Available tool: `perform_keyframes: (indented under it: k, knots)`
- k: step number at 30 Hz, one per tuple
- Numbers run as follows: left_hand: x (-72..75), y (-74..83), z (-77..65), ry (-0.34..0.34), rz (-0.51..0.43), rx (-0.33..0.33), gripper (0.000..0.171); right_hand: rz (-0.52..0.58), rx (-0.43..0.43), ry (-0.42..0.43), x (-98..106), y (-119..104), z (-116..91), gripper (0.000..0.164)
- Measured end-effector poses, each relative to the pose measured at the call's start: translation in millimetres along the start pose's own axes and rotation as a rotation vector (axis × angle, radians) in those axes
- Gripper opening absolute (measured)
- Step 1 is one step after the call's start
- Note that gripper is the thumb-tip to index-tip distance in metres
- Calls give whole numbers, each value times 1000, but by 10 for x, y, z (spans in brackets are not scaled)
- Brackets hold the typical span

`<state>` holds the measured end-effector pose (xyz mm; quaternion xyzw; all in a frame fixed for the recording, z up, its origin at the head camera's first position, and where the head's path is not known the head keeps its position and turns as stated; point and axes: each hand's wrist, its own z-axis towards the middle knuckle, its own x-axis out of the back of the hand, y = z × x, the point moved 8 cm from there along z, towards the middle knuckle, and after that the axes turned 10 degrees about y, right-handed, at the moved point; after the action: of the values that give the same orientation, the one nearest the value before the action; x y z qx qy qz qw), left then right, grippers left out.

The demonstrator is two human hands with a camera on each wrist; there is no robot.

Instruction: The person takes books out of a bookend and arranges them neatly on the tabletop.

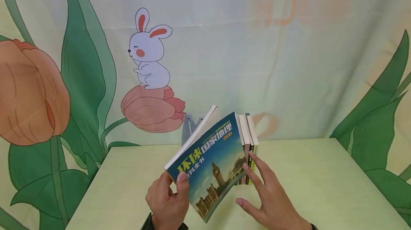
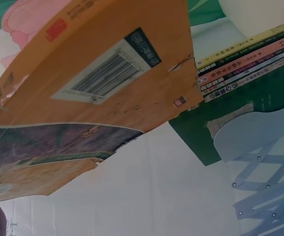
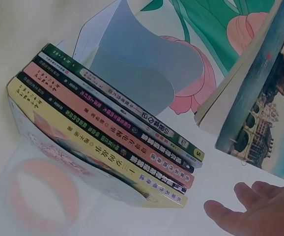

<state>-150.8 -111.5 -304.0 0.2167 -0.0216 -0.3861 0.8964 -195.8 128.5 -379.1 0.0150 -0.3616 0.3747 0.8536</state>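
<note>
Row of books (image 3: 102, 128), spines visible: nine o'clock. Bookend (image 3: 137, 69): twelve. Picture-covered book (image 3: 274, 98): two. Right hand (image 3: 262, 209), fingers extended: four.

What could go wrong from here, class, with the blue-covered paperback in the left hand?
The blue-covered paperback picturing a clock tower might slip, as the left hand grips it near one edge. Its orange back cover could tear further where worn. It might also bump the slim multicoloured books standing close by.
</note>
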Motion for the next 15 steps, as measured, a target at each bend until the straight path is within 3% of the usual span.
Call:
perform_keyframes:
  k: [4, 11, 15]
  knots:
    - [30, 5, -11, -1, -27, 20, 36, 42, -22, -1, -14, 11, 2, 88]
    - [64, -6, -37, -29, -24, 137, 16, 112, -65, -25, -49, 18, 16, 94]
    - [75, 13, -69, -43, -23, 160, 14, 150, -96, -39, -74, 18, 22, 95]
